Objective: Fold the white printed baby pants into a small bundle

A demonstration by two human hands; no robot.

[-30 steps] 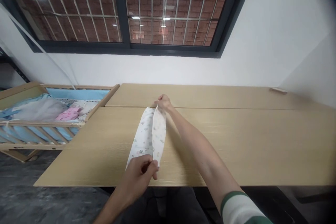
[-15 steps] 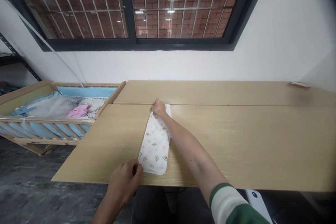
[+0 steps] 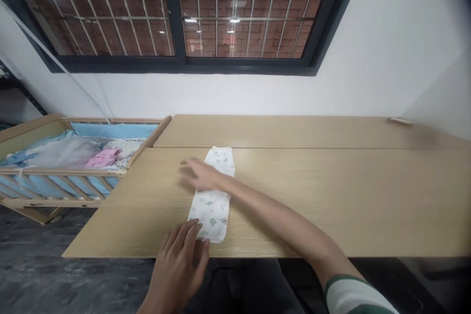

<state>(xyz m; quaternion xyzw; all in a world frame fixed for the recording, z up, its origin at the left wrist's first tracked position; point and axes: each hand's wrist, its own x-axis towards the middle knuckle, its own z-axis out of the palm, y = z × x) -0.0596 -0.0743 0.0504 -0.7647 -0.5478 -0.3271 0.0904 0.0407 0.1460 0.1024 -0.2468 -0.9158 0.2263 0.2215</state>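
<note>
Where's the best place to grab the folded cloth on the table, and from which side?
Take the near short end of the folded cloth, coming from the front with the left hand, which is right beside it. The strip lies flat and straight, and that end sits close to the front edge of the table, so it's probably the easiest end to pinch.
</note>
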